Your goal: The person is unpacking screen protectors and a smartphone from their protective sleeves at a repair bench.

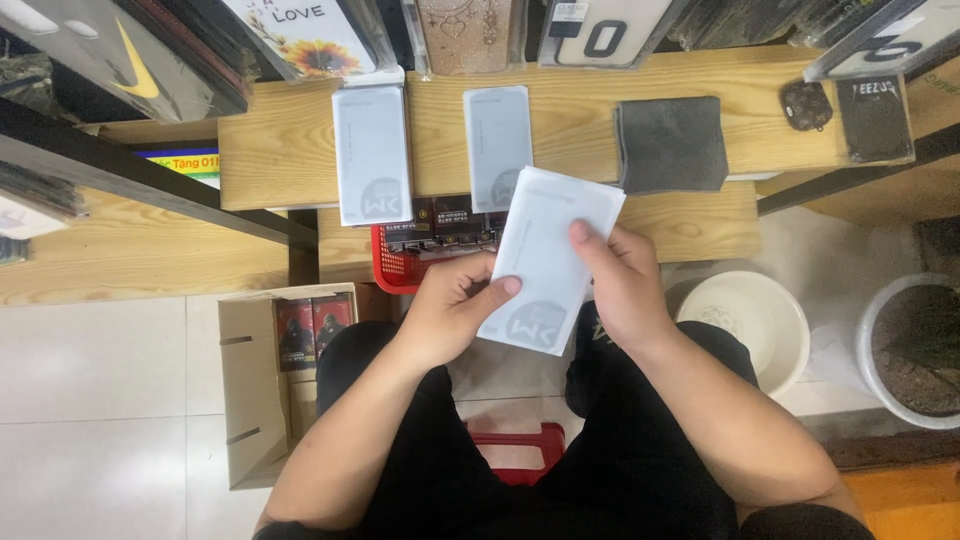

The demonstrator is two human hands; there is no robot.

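Both hands hold one white flat sleeve-like packet (548,255) above my lap, tilted a little to the right. My left hand (452,305) grips its lower left edge with the thumb on top. My right hand (622,280) holds its right side, thumb pressed on the face. Two similar white packets (372,152) (497,140) lie flat on the wooden shelf (270,150) just beyond, side by side.
A grey cloth (672,143) lies on the shelf to the right, with a small dark case (806,104) and a black pouch (874,118) further right. A red basket (398,262) sits under the shelf. A cardboard box (252,390) stands at left, a white bowl (752,322) and plant pot (915,350) at right.
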